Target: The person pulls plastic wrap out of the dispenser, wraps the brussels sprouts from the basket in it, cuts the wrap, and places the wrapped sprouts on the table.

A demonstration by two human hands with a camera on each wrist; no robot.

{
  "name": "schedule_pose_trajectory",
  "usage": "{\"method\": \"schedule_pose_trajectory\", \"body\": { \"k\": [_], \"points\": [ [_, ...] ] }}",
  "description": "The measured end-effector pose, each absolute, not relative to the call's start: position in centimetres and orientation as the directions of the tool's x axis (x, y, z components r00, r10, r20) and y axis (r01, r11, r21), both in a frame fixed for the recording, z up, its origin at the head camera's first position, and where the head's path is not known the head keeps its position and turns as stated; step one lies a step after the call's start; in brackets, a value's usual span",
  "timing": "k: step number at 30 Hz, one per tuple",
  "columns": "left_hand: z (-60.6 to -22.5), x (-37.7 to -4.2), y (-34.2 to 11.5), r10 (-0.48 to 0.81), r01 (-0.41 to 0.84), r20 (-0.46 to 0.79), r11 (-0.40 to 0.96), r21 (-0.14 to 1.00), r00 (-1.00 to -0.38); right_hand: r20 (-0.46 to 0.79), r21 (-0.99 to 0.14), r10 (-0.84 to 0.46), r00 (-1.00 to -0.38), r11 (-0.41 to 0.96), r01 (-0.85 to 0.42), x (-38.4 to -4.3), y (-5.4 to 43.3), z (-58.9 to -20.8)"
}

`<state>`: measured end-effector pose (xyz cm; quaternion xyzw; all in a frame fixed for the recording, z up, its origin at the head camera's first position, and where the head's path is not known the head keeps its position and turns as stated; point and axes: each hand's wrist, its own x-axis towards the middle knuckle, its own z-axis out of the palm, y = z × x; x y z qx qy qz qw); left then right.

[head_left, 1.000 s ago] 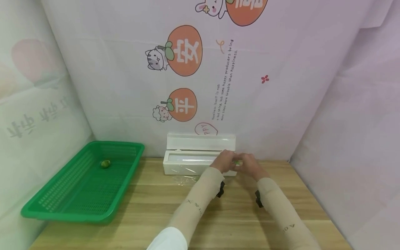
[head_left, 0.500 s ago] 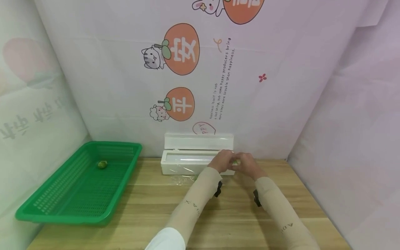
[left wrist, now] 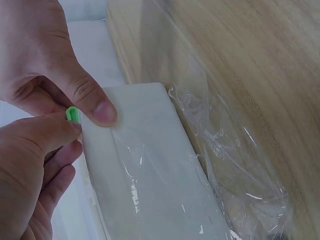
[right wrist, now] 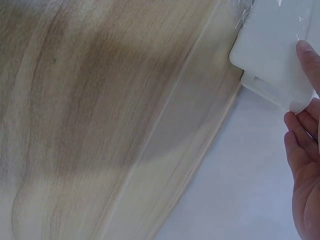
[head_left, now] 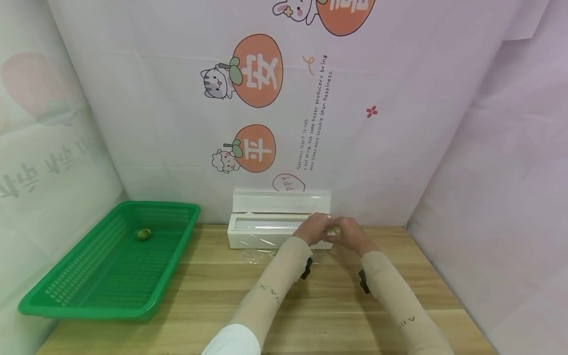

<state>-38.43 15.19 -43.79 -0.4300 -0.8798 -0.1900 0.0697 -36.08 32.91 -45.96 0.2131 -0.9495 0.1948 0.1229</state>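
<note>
A white cling film dispenser box [head_left: 255, 240] stands against the back wall with its lid [head_left: 281, 202] raised. Clear cling film [left wrist: 240, 165] hangs over its front and lies crumpled on the table. My left hand [head_left: 314, 228] is at the box's right end. Between its thumb and index finger it pinches a small green slider [left wrist: 72, 115] on the box's edge. My right hand [head_left: 350, 232] grips the right end of the box, its thumb [left wrist: 102, 112] on the film-covered front and its fingers behind the end, as the right wrist view shows.
A green plastic basket [head_left: 173, 266] stands at the left of the wooden table [head_left: 328, 315]. One small green vegetable [head_left: 144, 234] lies in it. White printed cloth [head_left: 355, 162] closes off the back and both sides.
The head view has shifted slightly, so the box and basket appear a little further left. Both hands stay at the box's right end, with little visible movement.
</note>
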Motion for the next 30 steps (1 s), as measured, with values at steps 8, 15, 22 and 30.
{"method": "schedule_pose_trajectory", "body": {
  "k": [8, 15, 22, 30],
  "points": [
    [-44.2, -39.2, 14.5, 0.747, 0.788, 0.255, 0.563, 0.249, -0.614, 0.289, -0.338, -0.336, -0.896, 0.840, -0.424, -36.2, 32.7, -46.3],
    [-44.1, -40.1, 12.4, 0.747, 0.776, 0.215, 0.589, 0.228, -0.630, 0.357, -0.329, -0.337, -0.871, 0.827, -0.455, -36.3, 33.0, -46.6],
    [-43.0, -40.4, 7.5, 0.746, 0.750, 0.148, 0.595, 0.290, -0.649, 0.354, -0.312, -0.341, -0.871, 0.835, -0.454, -36.2, 33.1, -46.4],
    [-42.8, -41.1, -0.7, 0.737, 0.727, 0.136, 0.587, 0.355, -0.662, 0.340, -0.306, -0.344, -0.875, 0.840, -0.449, -36.3, 33.2, -46.7]
  ]
}}
